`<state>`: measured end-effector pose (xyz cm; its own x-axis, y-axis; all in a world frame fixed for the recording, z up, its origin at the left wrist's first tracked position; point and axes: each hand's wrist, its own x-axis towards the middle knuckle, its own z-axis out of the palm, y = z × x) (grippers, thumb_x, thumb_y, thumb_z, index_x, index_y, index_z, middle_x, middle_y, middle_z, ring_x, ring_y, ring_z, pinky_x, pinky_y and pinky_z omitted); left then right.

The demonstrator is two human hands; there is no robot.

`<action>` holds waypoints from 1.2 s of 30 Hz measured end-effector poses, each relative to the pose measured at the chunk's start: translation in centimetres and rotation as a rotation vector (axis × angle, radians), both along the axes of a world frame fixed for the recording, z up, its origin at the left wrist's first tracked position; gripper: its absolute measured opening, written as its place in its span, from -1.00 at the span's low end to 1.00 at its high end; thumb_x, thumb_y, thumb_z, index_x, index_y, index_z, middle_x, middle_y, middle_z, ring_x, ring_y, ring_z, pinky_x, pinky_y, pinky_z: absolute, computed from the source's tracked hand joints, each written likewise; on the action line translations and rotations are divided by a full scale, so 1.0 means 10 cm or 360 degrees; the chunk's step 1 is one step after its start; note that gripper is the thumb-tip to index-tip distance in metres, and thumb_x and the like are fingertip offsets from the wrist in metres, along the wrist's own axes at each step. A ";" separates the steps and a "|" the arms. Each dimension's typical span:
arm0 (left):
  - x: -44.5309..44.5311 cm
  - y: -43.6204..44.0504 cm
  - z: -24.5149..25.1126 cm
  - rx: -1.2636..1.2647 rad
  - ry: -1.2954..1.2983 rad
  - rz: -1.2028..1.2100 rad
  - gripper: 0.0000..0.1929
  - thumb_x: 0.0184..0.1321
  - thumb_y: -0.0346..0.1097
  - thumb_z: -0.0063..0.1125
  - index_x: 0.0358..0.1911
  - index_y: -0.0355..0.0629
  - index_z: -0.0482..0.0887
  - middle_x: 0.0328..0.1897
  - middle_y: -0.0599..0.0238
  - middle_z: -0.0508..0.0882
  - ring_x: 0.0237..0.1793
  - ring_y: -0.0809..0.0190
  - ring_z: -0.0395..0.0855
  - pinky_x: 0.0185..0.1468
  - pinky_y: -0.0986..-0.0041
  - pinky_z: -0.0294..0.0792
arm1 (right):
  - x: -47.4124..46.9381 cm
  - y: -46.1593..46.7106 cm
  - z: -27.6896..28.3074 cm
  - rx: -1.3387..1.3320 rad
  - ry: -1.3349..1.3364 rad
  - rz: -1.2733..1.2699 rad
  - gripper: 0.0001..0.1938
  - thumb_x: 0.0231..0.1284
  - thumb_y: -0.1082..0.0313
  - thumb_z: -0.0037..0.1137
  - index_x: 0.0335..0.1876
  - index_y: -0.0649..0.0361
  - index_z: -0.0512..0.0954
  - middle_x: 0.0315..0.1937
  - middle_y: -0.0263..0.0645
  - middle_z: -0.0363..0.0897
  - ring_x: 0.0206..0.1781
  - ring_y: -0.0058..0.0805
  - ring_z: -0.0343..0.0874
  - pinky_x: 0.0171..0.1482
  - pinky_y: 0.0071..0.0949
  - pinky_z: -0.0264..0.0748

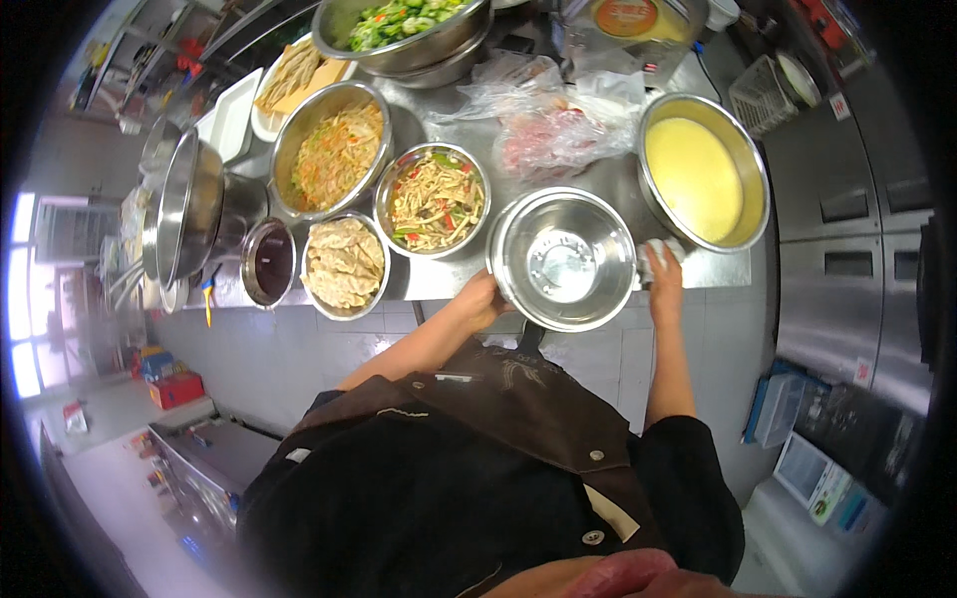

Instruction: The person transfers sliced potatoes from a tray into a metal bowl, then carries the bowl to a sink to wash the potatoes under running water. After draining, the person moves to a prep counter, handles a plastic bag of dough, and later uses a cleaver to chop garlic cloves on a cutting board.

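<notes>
My left hand (482,300) grips the lower left side of stacked, empty stainless steel bowls (564,258) at the table's front edge. My right hand (664,278) is shut on a whitish cloth (661,254), pressed on the steel table (710,269) just right of the bowls. Above that hand stands a steel basin of yellow liquid (695,179). Left of the stacked bowls are a bowl of mushrooms with peppers (437,200) and a bowl of pale folded slices (344,263). Plastic bags of pinkish food (553,138) lie behind the stacked bowls.
A basin of shredded vegetables (336,161), a bowl of dark liquid (271,263) and large tilted steel bowls (191,209) stand left. A yellow-and-blue brush (208,295) lies at the front edge. Behind is a basin of green vegetables (404,30). Steel cabinets (830,284) stand right.
</notes>
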<state>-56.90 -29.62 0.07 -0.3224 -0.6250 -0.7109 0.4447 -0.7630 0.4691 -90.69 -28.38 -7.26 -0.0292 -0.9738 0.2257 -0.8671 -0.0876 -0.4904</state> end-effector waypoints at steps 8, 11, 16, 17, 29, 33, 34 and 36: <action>-0.15 -0.14 -0.18 -0.0008 0.0002 -0.0030 -0.68 0.25 -0.27 -0.06 0.06 -0.16 0.41 0.03 0.21 0.53 0.01 0.15 0.51 0.10 0.10 0.34 | -1.07 0.07 -0.25 -0.0001 0.0436 -0.0420 -0.44 -0.01 0.66 -0.07 0.15 -0.10 0.46 0.02 0.11 0.34 0.05 -0.02 0.38 0.12 -0.29 0.33; -0.18 -0.17 -0.24 -0.0089 0.0011 0.0026 -0.69 0.12 -0.38 0.07 -0.04 -0.25 0.47 -0.06 0.13 0.57 -0.03 0.13 0.53 0.08 0.23 0.36 | -1.48 0.09 -0.22 0.0120 0.0409 -0.0550 -0.51 0.01 0.60 -0.04 0.13 0.01 0.46 -0.01 0.11 0.34 0.02 -0.02 0.39 0.08 -0.28 0.34; -0.24 -0.01 -0.14 -0.0055 -0.0307 0.0251 -0.56 0.03 -0.34 0.20 0.00 -0.28 0.39 -0.05 0.07 0.50 0.01 0.11 0.47 0.03 0.32 0.38 | -1.31 0.03 0.09 -0.0313 0.0070 -0.0498 -0.43 -0.04 0.58 0.07 0.20 0.15 0.31 -0.13 0.07 0.39 -0.02 -0.01 0.41 0.01 -0.18 0.36; -0.22 0.02 -0.13 0.0079 -0.0217 0.0333 -0.55 0.07 -0.28 0.17 0.02 -0.26 0.36 0.02 0.09 0.45 0.07 0.10 0.42 0.04 0.31 0.38 | -1.33 0.09 0.04 -0.0219 0.0133 -0.0510 -0.47 -0.05 0.57 0.08 0.15 0.17 0.33 -0.14 0.06 0.40 -0.02 0.00 0.41 0.00 -0.18 0.36; 0.17 0.43 -0.09 -0.0040 -0.0298 0.0005 -0.44 0.21 -0.09 -0.03 0.22 -0.23 0.23 0.21 0.17 0.31 0.22 0.14 0.29 0.18 0.30 0.28 | -0.17 0.51 0.28 0.0410 0.0089 -0.0339 -0.66 -0.02 0.49 0.11 -0.04 0.18 0.44 -0.20 0.03 0.46 -0.12 -0.07 0.47 -0.09 -0.20 0.40; 0.93 0.87 -0.03 -0.0001 -0.0243 0.0133 -0.56 0.23 -0.12 0.00 0.10 -0.21 0.38 0.11 0.16 0.47 0.07 0.13 0.48 0.14 0.31 0.34 | 0.66 0.96 0.11 0.0828 -0.0429 -0.0153 -0.65 0.01 0.50 0.07 -0.01 0.21 0.45 -0.08 -0.05 0.48 0.00 -0.21 0.47 0.04 -0.30 0.36; 1.16 1.06 -0.17 0.0002 -0.0254 0.0218 -0.60 0.24 -0.12 -0.04 0.07 -0.19 0.41 0.06 0.17 0.51 0.03 0.15 0.51 0.09 0.34 0.37 | 0.96 1.03 0.11 0.0791 -0.0410 -0.0031 -0.65 0.01 0.50 0.06 0.00 0.22 0.45 -0.04 -0.08 0.48 0.04 -0.25 0.46 0.09 -0.33 0.34; 1.62 1.49 -0.18 0.0043 -0.0344 0.0372 -0.62 0.26 -0.12 -0.06 0.06 -0.19 0.43 0.05 0.18 0.51 0.02 0.17 0.51 0.07 0.37 0.38 | 1.73 0.92 0.42 0.0550 -0.0363 0.0381 -0.60 0.01 0.52 0.05 0.05 0.22 0.43 -0.03 -0.05 0.45 0.07 -0.16 0.42 0.14 -0.34 0.30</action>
<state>-40.68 -14.73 -1.72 -0.0119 -0.6443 -0.7647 0.5019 -0.6652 0.5527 -73.43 -19.20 -3.03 0.1941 -0.9760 -0.0983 -0.7092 -0.0704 -0.7015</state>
